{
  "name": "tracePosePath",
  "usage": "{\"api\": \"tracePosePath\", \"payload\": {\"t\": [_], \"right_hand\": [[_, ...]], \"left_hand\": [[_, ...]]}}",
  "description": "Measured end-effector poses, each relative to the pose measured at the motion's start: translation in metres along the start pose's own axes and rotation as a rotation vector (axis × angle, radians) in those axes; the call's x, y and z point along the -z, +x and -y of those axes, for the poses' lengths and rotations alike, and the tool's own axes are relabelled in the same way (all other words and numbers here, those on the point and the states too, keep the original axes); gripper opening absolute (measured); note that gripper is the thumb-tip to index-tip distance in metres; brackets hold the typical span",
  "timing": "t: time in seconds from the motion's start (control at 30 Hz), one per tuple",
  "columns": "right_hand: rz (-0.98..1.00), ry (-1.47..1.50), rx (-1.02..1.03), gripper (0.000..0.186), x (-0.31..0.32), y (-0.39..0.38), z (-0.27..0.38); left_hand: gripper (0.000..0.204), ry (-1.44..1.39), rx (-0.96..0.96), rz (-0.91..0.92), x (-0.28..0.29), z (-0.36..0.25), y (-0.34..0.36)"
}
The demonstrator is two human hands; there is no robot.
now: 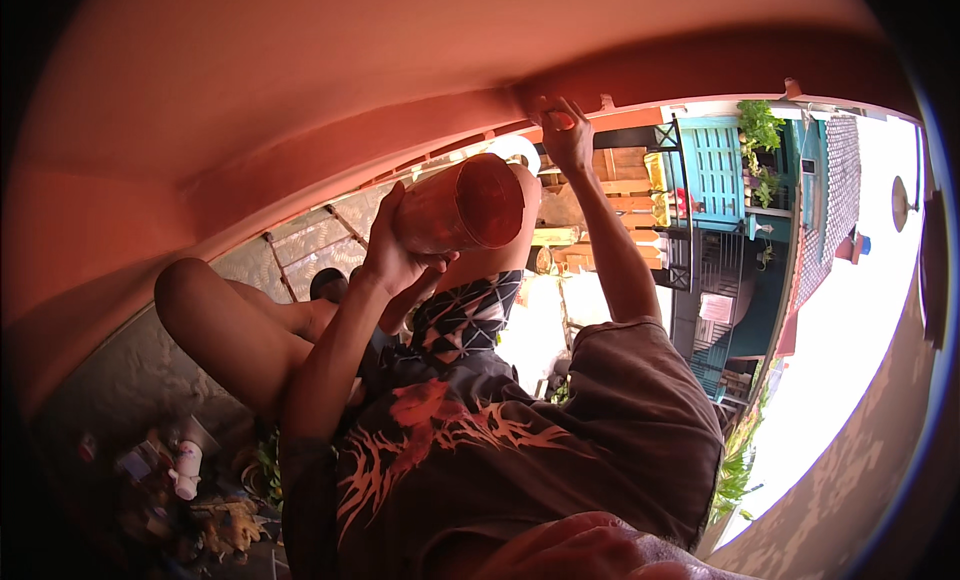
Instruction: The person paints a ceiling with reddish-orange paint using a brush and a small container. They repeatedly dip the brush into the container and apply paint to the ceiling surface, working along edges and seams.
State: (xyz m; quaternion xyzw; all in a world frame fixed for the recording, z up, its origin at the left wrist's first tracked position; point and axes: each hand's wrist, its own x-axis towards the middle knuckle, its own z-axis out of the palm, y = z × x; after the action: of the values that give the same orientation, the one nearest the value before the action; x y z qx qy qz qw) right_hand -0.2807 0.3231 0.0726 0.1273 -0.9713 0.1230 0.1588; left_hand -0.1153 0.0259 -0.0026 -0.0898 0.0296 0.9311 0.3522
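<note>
My left hand (392,258) is wrapped around the side and underside of a round plastic tub (440,212). The tub is reddish, and its open mouth faces right, showing a red inside. Raised at the wall's corner, my right hand (568,140) has its fingers curled closed. A small orange-red patch shows between those fingers; what it belongs to I cannot make out. Closest to this hand is a dark red band (680,72) along the edge of the orange-red wall (330,70).
My bent legs (225,320) are below the wall. Bottles and clutter, including a white bottle (186,470), lie at lower left. To the right are a dark metal railing (682,210), wooden planks (625,205), a turquoise building (712,170) and plants (760,130).
</note>
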Motion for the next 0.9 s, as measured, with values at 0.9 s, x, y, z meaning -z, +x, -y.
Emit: {"api": "tracePosePath", "payload": {"t": [0.9], "right_hand": [[-0.63,-0.846,0.401,0.035,0.292,0.127,0.09]], "left_hand": [[0.083,0.024,-0.026,0.037,-0.022,-0.009,-0.008]]}}
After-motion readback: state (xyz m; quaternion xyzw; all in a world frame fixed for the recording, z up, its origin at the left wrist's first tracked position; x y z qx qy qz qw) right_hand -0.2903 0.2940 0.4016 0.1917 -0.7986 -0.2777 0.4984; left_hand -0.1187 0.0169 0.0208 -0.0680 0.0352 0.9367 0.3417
